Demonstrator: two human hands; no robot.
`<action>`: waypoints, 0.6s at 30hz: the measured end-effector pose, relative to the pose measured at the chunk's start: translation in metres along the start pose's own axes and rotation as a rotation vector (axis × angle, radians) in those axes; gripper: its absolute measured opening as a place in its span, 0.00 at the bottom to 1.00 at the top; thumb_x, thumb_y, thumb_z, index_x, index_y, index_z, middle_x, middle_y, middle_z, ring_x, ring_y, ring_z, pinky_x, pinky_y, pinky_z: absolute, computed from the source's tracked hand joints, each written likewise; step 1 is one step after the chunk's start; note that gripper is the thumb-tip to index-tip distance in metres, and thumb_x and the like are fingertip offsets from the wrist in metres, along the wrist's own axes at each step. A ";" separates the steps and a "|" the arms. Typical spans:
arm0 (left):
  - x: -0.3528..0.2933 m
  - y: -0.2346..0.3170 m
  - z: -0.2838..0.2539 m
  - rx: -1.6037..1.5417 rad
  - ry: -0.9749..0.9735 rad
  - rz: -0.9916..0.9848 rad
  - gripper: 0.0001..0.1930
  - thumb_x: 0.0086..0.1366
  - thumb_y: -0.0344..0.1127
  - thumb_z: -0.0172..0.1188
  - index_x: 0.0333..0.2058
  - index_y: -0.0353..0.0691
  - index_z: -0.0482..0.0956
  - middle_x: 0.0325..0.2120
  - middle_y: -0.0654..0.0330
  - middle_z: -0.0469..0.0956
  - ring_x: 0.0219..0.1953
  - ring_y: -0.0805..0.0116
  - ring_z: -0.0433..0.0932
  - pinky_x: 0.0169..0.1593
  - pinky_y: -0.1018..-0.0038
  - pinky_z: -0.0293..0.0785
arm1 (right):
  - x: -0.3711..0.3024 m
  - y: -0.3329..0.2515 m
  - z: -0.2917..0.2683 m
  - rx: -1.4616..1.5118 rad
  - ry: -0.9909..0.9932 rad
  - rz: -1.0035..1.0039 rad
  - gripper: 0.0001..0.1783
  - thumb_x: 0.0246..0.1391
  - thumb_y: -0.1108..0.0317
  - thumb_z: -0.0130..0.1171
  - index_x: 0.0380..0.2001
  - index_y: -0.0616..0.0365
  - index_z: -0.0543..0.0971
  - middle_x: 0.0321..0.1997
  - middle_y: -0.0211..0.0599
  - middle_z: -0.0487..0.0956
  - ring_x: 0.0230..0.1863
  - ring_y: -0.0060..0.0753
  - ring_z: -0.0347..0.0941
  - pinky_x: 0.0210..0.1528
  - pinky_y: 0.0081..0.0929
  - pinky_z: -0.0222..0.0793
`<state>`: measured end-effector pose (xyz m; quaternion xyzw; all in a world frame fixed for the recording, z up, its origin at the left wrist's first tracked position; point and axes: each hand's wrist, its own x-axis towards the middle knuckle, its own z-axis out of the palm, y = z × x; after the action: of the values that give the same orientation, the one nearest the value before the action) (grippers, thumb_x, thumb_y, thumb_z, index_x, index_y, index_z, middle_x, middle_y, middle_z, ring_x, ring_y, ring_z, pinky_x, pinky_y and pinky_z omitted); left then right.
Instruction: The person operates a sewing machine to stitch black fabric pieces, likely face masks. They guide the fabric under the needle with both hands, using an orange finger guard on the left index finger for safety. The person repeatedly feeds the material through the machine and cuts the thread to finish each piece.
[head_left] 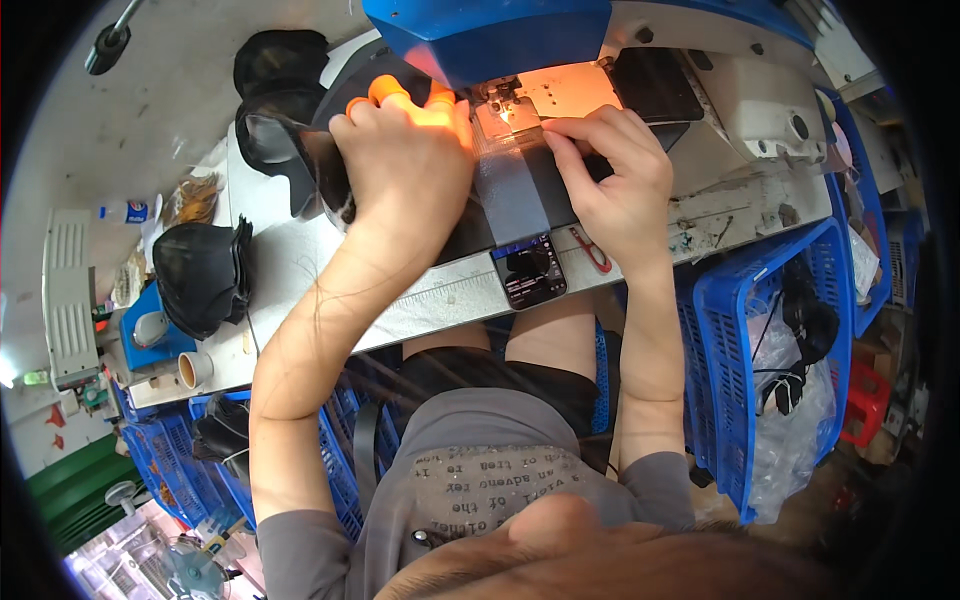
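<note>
Material, black (342, 92), lies left of the presser foot (502, 98) under the curled left hand (410, 165), grip unclear; the right hand (620, 170) pinches just right of it, where light, even guidance suits best

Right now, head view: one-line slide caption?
Left hand and right hand flank the lit needle area of a sewing machine; phone at the table's front edge.

Sewing workshop, blue-headed machine (490, 40) (warmly lit), blue plastic crates (733, 385)
</note>
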<state>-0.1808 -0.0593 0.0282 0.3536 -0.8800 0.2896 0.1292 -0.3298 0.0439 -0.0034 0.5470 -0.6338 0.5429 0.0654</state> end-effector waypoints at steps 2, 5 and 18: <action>-0.002 -0.013 0.006 0.010 0.057 0.006 0.15 0.64 0.47 0.58 0.45 0.51 0.84 0.27 0.51 0.77 0.26 0.55 0.78 0.30 0.62 0.68 | 0.001 -0.001 0.001 0.004 -0.004 0.006 0.02 0.44 0.72 0.67 0.25 0.56 0.84 0.22 0.30 0.76 0.27 0.35 0.72 0.31 0.29 0.67; -0.016 -0.023 -0.001 -0.119 0.058 0.006 0.14 0.63 0.49 0.59 0.39 0.48 0.83 0.22 0.58 0.71 0.30 0.57 0.72 0.36 0.64 0.61 | 0.000 -0.001 -0.001 -0.015 -0.008 0.015 0.02 0.45 0.72 0.67 0.25 0.57 0.84 0.22 0.30 0.76 0.27 0.35 0.72 0.31 0.30 0.67; -0.094 -0.052 -0.034 -0.574 -0.062 0.158 0.33 0.51 0.35 0.70 0.58 0.37 0.72 0.50 0.48 0.72 0.52 0.52 0.71 0.59 0.60 0.63 | -0.002 -0.004 0.000 -0.020 0.004 0.054 0.01 0.46 0.73 0.66 0.26 0.57 0.83 0.22 0.31 0.76 0.27 0.34 0.72 0.31 0.29 0.67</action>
<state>-0.0762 -0.0171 0.0365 0.2420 -0.9541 0.0273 0.1741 -0.3259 0.0463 -0.0018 0.5282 -0.6535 0.5391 0.0575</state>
